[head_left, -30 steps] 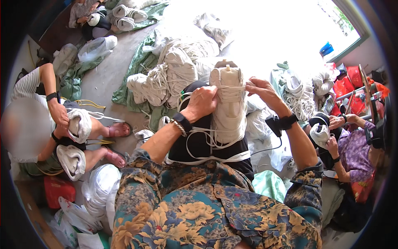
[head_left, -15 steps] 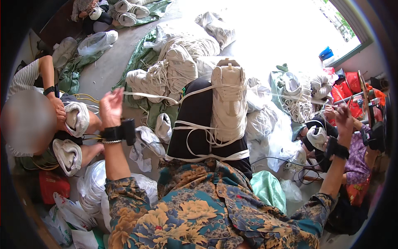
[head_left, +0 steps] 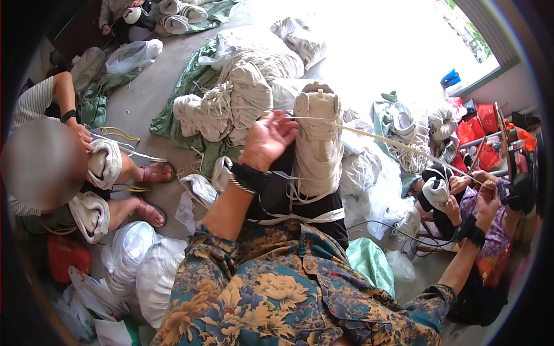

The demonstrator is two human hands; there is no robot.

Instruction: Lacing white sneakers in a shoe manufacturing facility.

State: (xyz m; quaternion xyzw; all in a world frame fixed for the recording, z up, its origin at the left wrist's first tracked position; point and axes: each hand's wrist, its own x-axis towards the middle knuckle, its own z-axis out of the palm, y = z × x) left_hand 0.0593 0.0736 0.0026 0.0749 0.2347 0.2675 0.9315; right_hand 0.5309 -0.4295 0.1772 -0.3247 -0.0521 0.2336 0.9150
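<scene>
A cream sneaker point(head_left: 319, 153) rests toe-down toward me on my black-trousered lap, with its tongue and collar pointing away. My right hand point(head_left: 487, 199) is far out to the right, fingers pinched on a pale shoelace point(head_left: 392, 142). That lace runs taut from the sneaker's eyelets across to it. My left hand point(head_left: 270, 137) is at the sneaker's left side, palm turned up and fingers curled beside the lace holes. A small dark thing shows at its fingertips, too small to name. White cords point(head_left: 309, 218) lie across my thighs below the sneaker.
Ahead lies a heap of cream sneakers point(head_left: 228, 104) and laces on green sheeting. Co-workers sit at left and right; the left one point(head_left: 75, 109) has shoes on the knees. Plastic bags point(head_left: 369, 179) and a black cable point(head_left: 398, 230) lie to my right.
My left hand has come in from the far left to the sneaker's side. My right hand has moved lower and outward, and the lace is now stretched tight to the right.
</scene>
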